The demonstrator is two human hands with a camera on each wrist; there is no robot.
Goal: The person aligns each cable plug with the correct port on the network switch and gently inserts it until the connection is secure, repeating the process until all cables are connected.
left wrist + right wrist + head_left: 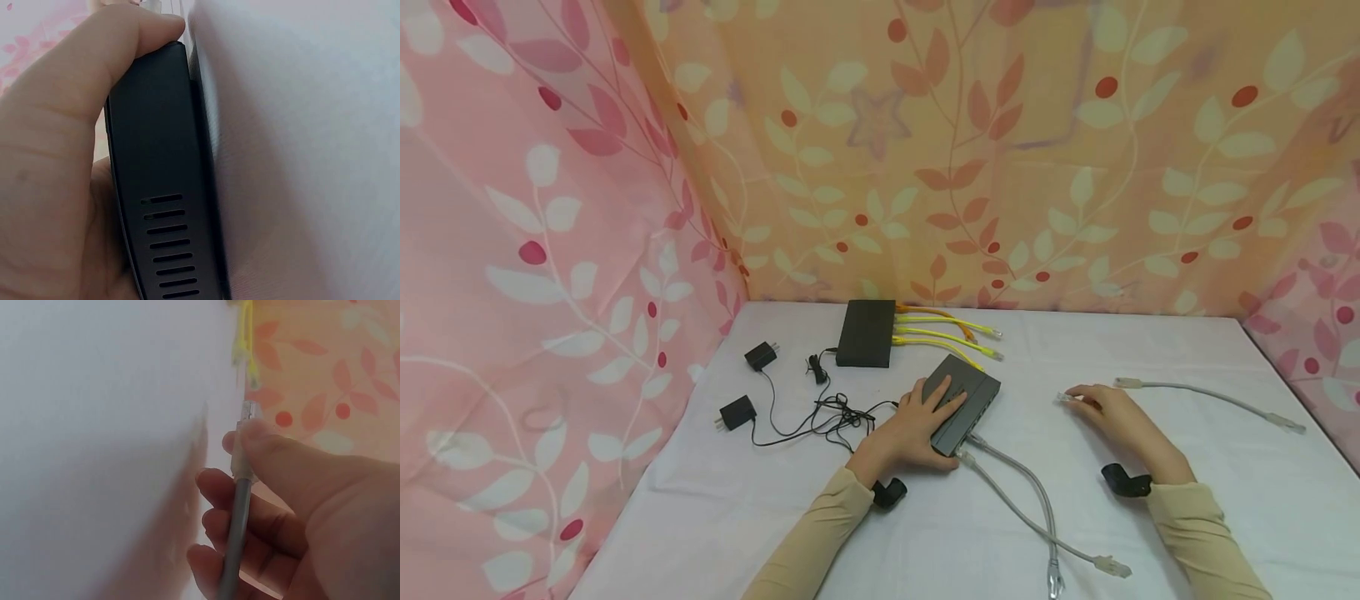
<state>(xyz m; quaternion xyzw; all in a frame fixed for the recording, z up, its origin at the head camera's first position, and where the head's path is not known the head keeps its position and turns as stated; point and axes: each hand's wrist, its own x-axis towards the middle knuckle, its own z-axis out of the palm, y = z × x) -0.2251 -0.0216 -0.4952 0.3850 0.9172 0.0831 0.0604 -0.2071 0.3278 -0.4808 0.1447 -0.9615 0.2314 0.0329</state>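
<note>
A dark grey network switch lies at an angle near the middle of the table. My left hand holds it, fingers spread over its top; in the left wrist view the thumb hooks over one end of the slotted side. Two grey network cables run from the switch's right-hand port side towards the near edge. Farther right, my right hand pinches a grey network cable just behind its clear plug, apart from the switch. The rest of this cable is hidden in the head view.
Behind stands a black network box with yellow cables and an orange one. Two power adapters with tangled black cords lie left. Another grey cable lies far right. Patterned cloth hangs behind the table.
</note>
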